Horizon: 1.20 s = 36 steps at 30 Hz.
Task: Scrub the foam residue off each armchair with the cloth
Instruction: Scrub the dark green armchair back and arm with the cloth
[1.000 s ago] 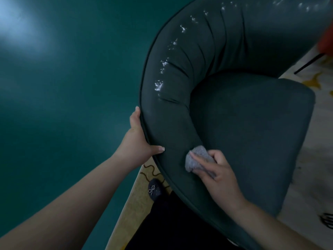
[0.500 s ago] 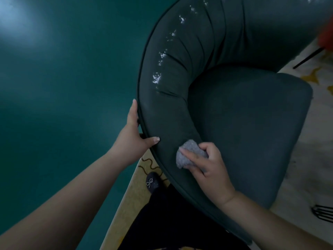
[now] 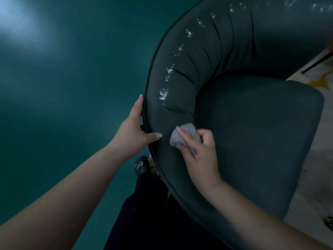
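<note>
The left hand (image 3: 134, 133) grips the piped outer edge of the dark green armchair (image 3: 252, 123), thumb hooked over onto the padded rim and the other fingers lying along the outside. Just beside that thumb, the right hand (image 3: 200, 157) pinches a bunched grey cloth (image 3: 177, 137) between its curled fingers and presses it against the rim. White foam (image 3: 163, 94) flecks the rim beyond the cloth, trailing away along the curved back.

Both forearms are bare, no sleeves showing; left hand (image 3: 132, 130) and right hand (image 3: 200, 157) wear nothing. Dark trousers (image 3: 144, 213), and a dark shoe (image 3: 141, 166) with a pale bow mark
</note>
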Each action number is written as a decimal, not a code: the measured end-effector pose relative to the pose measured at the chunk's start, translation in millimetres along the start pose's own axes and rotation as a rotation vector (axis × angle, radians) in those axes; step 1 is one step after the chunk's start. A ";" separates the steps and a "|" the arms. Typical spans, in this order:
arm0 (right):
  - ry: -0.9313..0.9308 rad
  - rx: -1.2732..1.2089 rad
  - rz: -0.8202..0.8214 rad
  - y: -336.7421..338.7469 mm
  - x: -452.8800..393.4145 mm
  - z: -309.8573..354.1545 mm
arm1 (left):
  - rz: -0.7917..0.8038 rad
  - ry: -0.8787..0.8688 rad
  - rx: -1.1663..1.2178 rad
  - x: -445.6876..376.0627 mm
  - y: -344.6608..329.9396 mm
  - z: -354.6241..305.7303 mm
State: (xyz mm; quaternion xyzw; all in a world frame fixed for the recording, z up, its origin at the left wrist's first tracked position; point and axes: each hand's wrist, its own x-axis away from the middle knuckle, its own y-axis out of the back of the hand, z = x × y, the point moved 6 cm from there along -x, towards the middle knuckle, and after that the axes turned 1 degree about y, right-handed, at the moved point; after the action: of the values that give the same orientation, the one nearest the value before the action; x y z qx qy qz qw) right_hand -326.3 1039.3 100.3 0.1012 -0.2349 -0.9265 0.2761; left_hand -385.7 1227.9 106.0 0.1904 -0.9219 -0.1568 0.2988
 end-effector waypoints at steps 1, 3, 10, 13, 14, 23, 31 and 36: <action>0.005 0.018 -0.020 -7.4 -22.7 5.1 | 0.023 -0.012 -0.010 -4.9 1.8 -2.5; 0.012 0.029 -0.065 -18.7 -68.1 15.9 | 0.081 -0.032 -0.011 -16.4 5.8 -7.6; 0.096 0.143 -0.039 -20.8 -37.8 28.5 | 0.302 -0.060 -0.030 -52.4 21.3 -10.6; 0.089 0.206 -0.070 -25.7 -76.4 33.3 | 0.395 -0.055 -0.046 -64.2 24.1 -7.2; 0.074 0.235 -0.095 -28.4 -99.0 35.7 | 0.415 -0.058 -0.053 -67.8 24.9 -7.6; 0.005 0.134 -0.065 -32.4 -64.0 36.1 | 0.526 -0.144 -0.099 -102.4 34.1 -31.3; -0.085 0.252 -0.181 -39.0 -139.7 47.9 | 0.585 -0.163 -0.062 -113.9 44.4 -40.4; -0.063 0.256 -0.160 -39.9 -94.1 53.5 | 0.643 -0.178 -0.046 -121.8 47.8 -51.8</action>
State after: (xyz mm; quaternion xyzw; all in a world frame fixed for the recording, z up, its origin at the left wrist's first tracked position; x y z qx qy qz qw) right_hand -284.0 1141.6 132.6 0.1248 -0.3509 -0.9107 0.1786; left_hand -275.2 1315.0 105.4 -0.1315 -0.9534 -0.0912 0.2557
